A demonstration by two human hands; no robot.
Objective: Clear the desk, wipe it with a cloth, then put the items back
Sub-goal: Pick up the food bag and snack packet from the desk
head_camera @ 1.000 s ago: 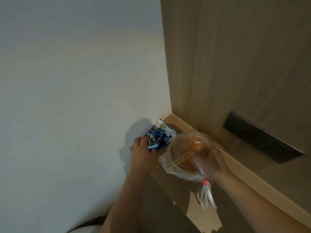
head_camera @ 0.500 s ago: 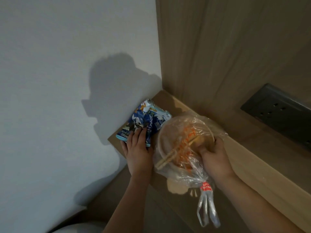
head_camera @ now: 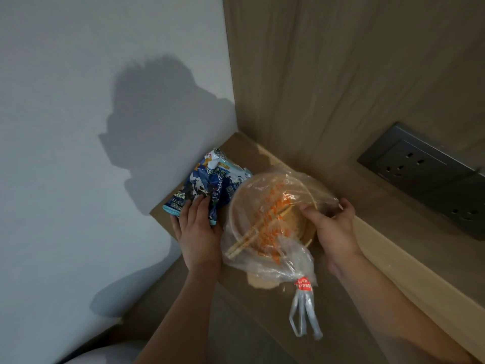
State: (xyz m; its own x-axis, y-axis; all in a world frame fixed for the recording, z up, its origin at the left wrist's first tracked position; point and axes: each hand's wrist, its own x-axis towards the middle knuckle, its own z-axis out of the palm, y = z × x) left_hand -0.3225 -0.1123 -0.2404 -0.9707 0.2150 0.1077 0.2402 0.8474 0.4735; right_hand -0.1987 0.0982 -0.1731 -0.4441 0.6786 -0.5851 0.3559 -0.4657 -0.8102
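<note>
A blue and white snack packet [head_camera: 210,179] lies in the left corner of the wooden desk [head_camera: 388,248], against the white wall. My left hand [head_camera: 199,229] rests on the packet's near end, fingers laid over it and thumb under its edge. Beside it, to the right, a clear plastic bag [head_camera: 273,261] encloses a round bowl [head_camera: 244,206] with orange residue and a pair of wooden chopsticks [head_camera: 252,235]. My right hand [head_camera: 333,227] grips the bowl's right rim through the bag. The bag's tied handles [head_camera: 304,319] hang over the desk's front edge.
A wood-panelled wall [head_camera: 341,74] rises behind the desk, carrying a dark socket plate [head_camera: 430,174] at the right. The white wall [head_camera: 78,127] closes off the left side. Below the desk's front edge the floor is dim.
The view has tilted down and come closer. My left hand's fingers have slid further over the packet. My right hand stays on the bagged bowl, which sits in about the same place.
</note>
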